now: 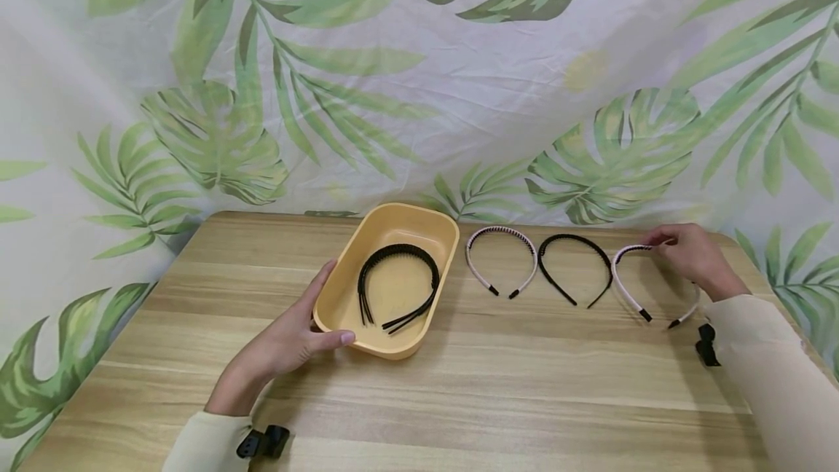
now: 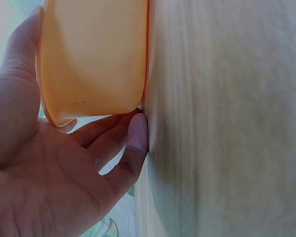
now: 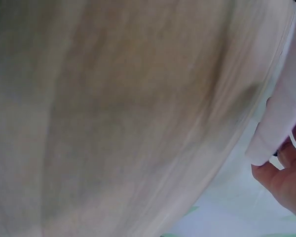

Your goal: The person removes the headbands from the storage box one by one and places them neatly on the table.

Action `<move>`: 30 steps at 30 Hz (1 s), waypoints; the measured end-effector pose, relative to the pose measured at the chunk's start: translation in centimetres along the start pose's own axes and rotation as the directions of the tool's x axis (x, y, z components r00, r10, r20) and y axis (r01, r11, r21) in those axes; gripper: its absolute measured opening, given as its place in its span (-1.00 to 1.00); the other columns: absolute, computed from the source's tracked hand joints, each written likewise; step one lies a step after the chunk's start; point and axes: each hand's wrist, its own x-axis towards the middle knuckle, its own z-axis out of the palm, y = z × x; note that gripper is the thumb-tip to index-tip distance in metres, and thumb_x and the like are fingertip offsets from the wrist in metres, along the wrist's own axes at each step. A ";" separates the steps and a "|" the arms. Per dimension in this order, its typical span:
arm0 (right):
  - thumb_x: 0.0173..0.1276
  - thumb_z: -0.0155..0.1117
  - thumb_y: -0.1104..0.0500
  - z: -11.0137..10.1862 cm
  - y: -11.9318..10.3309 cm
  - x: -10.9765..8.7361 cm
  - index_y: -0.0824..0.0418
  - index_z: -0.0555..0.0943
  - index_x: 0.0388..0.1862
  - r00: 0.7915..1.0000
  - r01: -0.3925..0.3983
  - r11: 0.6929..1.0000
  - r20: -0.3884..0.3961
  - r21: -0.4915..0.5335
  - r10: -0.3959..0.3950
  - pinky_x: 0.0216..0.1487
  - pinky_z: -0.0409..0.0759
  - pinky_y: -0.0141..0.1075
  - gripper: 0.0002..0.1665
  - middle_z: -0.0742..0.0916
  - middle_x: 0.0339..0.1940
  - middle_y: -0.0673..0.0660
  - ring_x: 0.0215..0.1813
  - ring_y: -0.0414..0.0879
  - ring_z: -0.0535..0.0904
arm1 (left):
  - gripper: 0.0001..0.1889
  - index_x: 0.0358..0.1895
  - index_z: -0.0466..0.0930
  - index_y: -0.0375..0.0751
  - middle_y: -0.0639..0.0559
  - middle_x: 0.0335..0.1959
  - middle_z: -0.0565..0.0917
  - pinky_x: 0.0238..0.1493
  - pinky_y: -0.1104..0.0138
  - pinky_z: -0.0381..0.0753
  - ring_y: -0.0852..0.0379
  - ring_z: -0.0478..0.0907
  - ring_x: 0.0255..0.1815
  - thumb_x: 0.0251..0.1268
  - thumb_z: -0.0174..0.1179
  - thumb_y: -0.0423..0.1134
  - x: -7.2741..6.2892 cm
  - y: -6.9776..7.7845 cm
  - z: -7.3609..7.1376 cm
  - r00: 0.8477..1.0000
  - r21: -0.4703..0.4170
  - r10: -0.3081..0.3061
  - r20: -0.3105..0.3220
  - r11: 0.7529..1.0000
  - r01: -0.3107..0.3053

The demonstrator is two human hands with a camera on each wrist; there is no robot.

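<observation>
My left hand [image 1: 288, 344] grips the near left corner of a yellow plastic bin [image 1: 395, 290], its thumb over the rim. In the left wrist view the fingers reach along the bin's outer wall [image 2: 96, 64], down near the tabletop. Inside lie black headbands [image 1: 398, 248], stacked closely together. At the right, my right hand [image 1: 698, 259] pinches the top of a pale pink headband [image 1: 621, 284], covering part of its arch. The right wrist view shows this band [image 3: 281, 98] large beside the fingers.
Left of the held headband, a black headband [image 1: 574, 237] and another pale pink headband [image 1: 469, 261] lie in a row on the wooden table [image 1: 511, 384]. A leaf-print cloth [image 1: 472, 93] hangs behind the table's back edge.
</observation>
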 end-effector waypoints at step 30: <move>0.43 0.20 0.39 -0.2 0.7 0.6 0.45 0.75 -0.07 1.000 -0.029 0.999 0.001 -0.018 0.029 -0.09 0.48 -0.17 -0.76 0.76 -0.04 0.49 0.03 0.39 0.63 | 0.27 0.75 -0.41 0.13 -0.38 0.71 -0.03 0.40 0.02 0.42 -0.21 0.50 0.40 0.29 0.50 -0.15 0.1 0.1 0.0 1.000 0.001 -0.011 0.006 1.000 0.011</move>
